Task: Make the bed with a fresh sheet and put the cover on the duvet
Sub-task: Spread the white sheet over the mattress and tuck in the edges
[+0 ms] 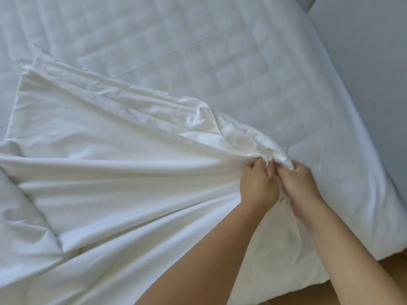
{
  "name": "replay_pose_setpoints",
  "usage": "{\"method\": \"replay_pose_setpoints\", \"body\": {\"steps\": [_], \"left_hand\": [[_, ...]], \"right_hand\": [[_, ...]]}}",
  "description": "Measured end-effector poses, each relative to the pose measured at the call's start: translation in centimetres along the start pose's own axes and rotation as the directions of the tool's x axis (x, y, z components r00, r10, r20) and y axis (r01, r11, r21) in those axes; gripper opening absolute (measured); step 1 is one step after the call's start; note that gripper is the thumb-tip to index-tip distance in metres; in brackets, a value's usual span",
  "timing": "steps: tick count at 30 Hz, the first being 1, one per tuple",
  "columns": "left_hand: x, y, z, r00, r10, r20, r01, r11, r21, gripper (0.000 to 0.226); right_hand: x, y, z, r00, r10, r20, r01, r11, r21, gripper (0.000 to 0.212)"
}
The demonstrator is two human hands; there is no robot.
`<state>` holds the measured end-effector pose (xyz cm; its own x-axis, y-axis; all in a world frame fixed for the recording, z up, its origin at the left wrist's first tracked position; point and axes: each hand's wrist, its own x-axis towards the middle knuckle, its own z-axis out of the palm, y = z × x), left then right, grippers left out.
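Note:
A white duvet cover (105, 164) lies folded and creased across the left and middle of the bed. Under it the sheeted mattress (220, 51) shows a quilted pattern. My left hand (257, 186) and my right hand (301, 188) sit side by side at the cover's right corner. Both pinch bunched white fabric there, fingers curled into it. A thin white tie (298, 243) hangs down below my right hand. A padded white duvet (19, 216) shows at the lower left edge, partly under the cover.
The bed's right edge (361, 172) curves down to a grey wall or headboard (374, 62) on the right. A strip of wooden floor (392, 267) shows at the bottom right, beside the mattress corner.

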<state>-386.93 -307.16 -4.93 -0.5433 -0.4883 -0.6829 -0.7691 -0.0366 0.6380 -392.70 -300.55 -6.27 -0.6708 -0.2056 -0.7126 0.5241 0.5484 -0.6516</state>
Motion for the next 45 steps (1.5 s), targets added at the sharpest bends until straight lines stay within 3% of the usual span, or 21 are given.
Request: {"method": "replay_pose_setpoints", "body": {"steps": [3, 5, 7, 8, 9, 11, 14, 16, 18, 21, 23, 26, 28, 30, 32, 34, 36, 38, 41, 43, 45], "left_hand": [[0.5, 4.7, 3.8, 0.984, 0.102, 0.145, -0.071, 0.976, -0.205, 0.027], [0.8, 7.3, 5.8, 0.962, 0.137, 0.237, -0.056, 0.946, -0.319, 0.031], [1.1, 8.0, 6.8, 0.962, 0.085, 0.258, 0.013, 0.933, -0.359, 0.03], [1.3, 7.5, 6.8, 0.969, 0.042, 0.242, 0.053, 0.927, -0.371, 0.029], [1.5, 6.3, 6.6, 0.975, -0.007, 0.224, 0.095, 0.918, -0.385, 0.028], [1.5, 3.2, 5.4, 0.976, -0.111, 0.188, 0.182, 0.891, -0.417, 0.022], [0.6, -0.7, 2.9, 0.975, -0.18, 0.129, 0.218, 0.881, -0.421, 0.021], [0.0, -2.2, 0.7, 0.983, -0.164, 0.085, 0.184, 0.909, -0.375, 0.025], [-0.7, -3.2, -2.2, 0.989, -0.138, 0.043, 0.145, 0.927, -0.347, 0.027], [-1.8, -4.5, -7.2, 0.994, -0.099, -0.038, 0.079, 0.928, -0.364, 0.024], [-2.7, -5.3, -10.1, 0.994, -0.089, -0.057, 0.059, 0.913, -0.404, 0.02], [-4.4, -7.0, -12.8, 0.997, -0.072, -0.005, 0.061, 0.878, -0.475, 0.017], [-5.8, -8.6, -14.1, 0.997, -0.065, 0.052, 0.082, 0.853, -0.515, 0.031], [-7.2, -10.3, -15.5, 0.986, -0.028, 0.164, 0.117, 0.818, -0.563, 0.047], [-9.0, -12.0, -17.1, 0.973, 0.009, 0.232, 0.151, 0.737, -0.659, 0.05], [-10.8, -13.7, -19.0, 0.965, 0.093, 0.246, 0.126, 0.657, -0.743, 0.052], [-12.6, -15.3, -21.0, 0.954, 0.182, 0.238, 0.069, 0.639, -0.766, 0.054], [-14.2, -16.8, -22.9, 0.95, 0.229, 0.213, 0.013, 0.652, -0.758, 0.044], [-16.2, -19.0, -25.4, 0.973, 0.172, 0.153, 0.006, 0.645, -0.764, 0.032], [-17.3, -20.6, -26.9, 0.992, 0.08, 0.1, 0.02, 0.671, -0.741, 0.029], [-18.4, -22.0, -28.3, 0.999, -0.002, 0.032, 0.023, 0.742, -0.67, 0.025]], "right_hand": [[1.6, -2.5, -6.8, 0.984, -0.014, -0.176, 0.025, 0.998, 0.061, 0.008], [2.8, -3.5, -10.8, 0.948, -0.055, -0.313, 0.06, 0.998, 0.008, 0.012], [3.9, -3.4, -13.0, 0.92, -0.132, -0.369, 0.026, 0.96, -0.278, 0.02], [4.1, -3.0, -13.0, 0.91, -0.186, -0.369, -0.013, 0.88, -0.475, 0.026], [4.1, -2.4, -12.6, 0.901, -0.257, -0.35, -0.024, 0.774, -0.632, 0.039], [3.2, -0.7, -10.5, 0.852, -0.462, -0.247, 0.105, 0.614, -0.782, 0.052], [0.7, 1.4, -6.1, 0.765, -0.642, -0.057, 0.367, 0.506, -0.781, 0.055], [-0.8, 2.3, -4.1, 0.779, -0.627, 0.012, 0.422, 0.51, -0.749, 0.068], [-2.2, 2.6, -3.0, 0.851, -0.519, 0.077, 0.386, 0.52, -0.762, 0.089], [-4.5, 2.4, -1.2, 0.91, -0.355, 0.214, 0.367, 0.448, -0.815, 0.107], [-5.9, 2.0, 1.1, 0.9, -0.276, 0.337, 0.426, 0.394, -0.815, 0.085], [-8.0, 0.7, 5.2, 0.834, -0.267, 0.483, 0.552, 0.403, -0.73, 0.017], [-9.3, -0.3, 7.7, 0.798, -0.267, 0.541, 0.591, 0.523, -0.614, 0.009], [-11.2, -1.5, 10.1, 0.762, -0.307, 0.571, 0.594, 0.683, -0.425, 0.016], [-13.4, -2.2, 12.6, 0.764, -0.344, 0.546, 0.553, 0.785, -0.279, 0.03], [-15.4, -2.3, 14.9, 0.799, -0.326, 0.505, 0.464, 0.869, -0.174, 0.029], [-17.2, -2.3, 17.0, 0.83, -0.26, 0.493, 0.343, 0.936, -0.085, 0.023], [-18.9, -2.2, 19.0, 0.817, -0.148, 0.557, 0.137, 0.989, 0.061, 0.017], [-21.6, -1.7, 22.1, 0.633, -0.013, 0.774, -0.305, 0.915, 0.265, 0.016], [-23.0, -1.1, 23.9, 0.526, 0.007, 0.85, -0.423, 0.87, 0.255, 0.016], [-24.1, -0.6, 25.5, 0.491, 0.023, 0.871, -0.397, 0.896, 0.2, 0.012]]}}
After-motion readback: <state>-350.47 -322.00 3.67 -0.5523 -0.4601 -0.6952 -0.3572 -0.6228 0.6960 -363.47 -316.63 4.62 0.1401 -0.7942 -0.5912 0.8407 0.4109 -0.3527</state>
